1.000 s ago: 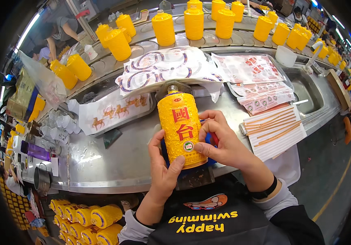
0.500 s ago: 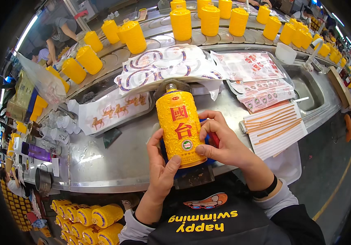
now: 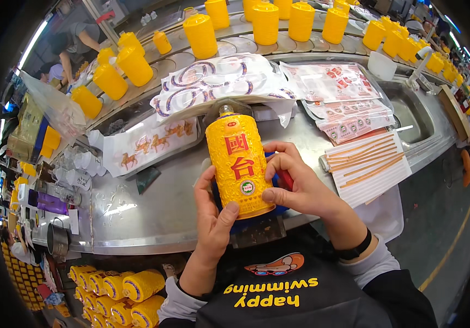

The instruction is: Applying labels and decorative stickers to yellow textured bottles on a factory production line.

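A yellow embossed bottle [image 3: 240, 194] with red characters and a small round green-and-white label lies face up before me, its neck pointing away. Beneath it, only parts of a blue support [image 3: 280, 209] show at the bench edge. My left hand [image 3: 213, 216] grips the bottle's lower left side, thumb near its base and fingers along the flank. On the other side, my right hand [image 3: 299, 183] holds the lower right side with thumb and bent fingers close to the round label. Something red [image 3: 285, 179] shows behind the right fingers, mostly hidden.
Beyond the steel bench [image 3: 128, 218], a conveyor [image 3: 235, 45] carries several yellow bottles. Sticker sheets [image 3: 213, 82], a horse-decal tray [image 3: 147, 145], red-printed sheets [image 3: 336, 87] and brown strips [image 3: 366, 161] surround the work spot. A sink [image 3: 412, 117] lies right; stacked bottles [image 3: 117, 290] stand lower left.
The bottles on the conveyor have moved to the right. Both hands keep their hold on the yellow bottle, with hardly any shift; the whole view has moved slightly.
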`<state>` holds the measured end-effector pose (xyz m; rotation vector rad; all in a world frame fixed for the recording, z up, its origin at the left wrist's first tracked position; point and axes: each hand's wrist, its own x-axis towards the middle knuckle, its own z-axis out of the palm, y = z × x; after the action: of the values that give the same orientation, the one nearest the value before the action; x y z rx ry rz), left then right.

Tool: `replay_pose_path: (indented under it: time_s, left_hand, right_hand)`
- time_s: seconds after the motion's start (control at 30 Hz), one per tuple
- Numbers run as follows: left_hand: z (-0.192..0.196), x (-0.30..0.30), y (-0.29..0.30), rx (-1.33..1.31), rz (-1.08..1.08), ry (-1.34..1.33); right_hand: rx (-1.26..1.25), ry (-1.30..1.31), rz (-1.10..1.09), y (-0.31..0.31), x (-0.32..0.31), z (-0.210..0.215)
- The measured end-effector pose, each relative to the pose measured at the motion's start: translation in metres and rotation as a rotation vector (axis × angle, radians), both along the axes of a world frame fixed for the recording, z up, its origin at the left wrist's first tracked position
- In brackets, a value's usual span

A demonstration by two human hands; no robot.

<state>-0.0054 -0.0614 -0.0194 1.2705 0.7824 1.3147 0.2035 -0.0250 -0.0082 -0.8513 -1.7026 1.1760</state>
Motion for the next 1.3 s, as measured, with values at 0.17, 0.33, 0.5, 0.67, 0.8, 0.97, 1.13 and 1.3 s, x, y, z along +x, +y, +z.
replay_pose_path:
  time_s: [0.17,0.33,0.5,0.67,0.8,0.97,1.13,1.3]
  left_hand:
    - [0.002,0.001,0.000,0.021,-0.005,-0.016]
    - [0.000,0.000,0.000,0.020,-0.009,-0.007]
    - [-0.009,-0.007,0.002,0.010,-0.037,-0.114]
    - [-0.004,-0.001,0.000,0.016,-0.022,-0.051]
    - [-0.001,0.001,-0.002,-0.007,-0.006,-0.021]
    - [-0.004,0.001,0.001,0.026,0.020,0.014]
    - [-0.002,0.003,0.001,0.030,0.026,0.000]
    - [-0.004,0.003,0.001,0.064,0.043,0.059]
  right_hand:
    - [-0.011,0.029,0.009,0.000,-0.001,0.001]
    - [-0.007,0.035,0.001,0.000,-0.002,-0.002]
    - [-0.007,0.013,0.004,0.000,-0.001,-0.001]
    - [-0.007,0.011,0.001,0.000,-0.001,-0.002]
    - [-0.011,0.023,-0.001,0.000,-0.002,-0.002]
    - [-0.011,0.027,0.001,0.001,-0.002,-0.004]
    - [-0.014,0.035,0.002,0.001,-0.003,-0.001]
    - [0.090,-0.054,-0.014,-0.002,0.005,0.002]
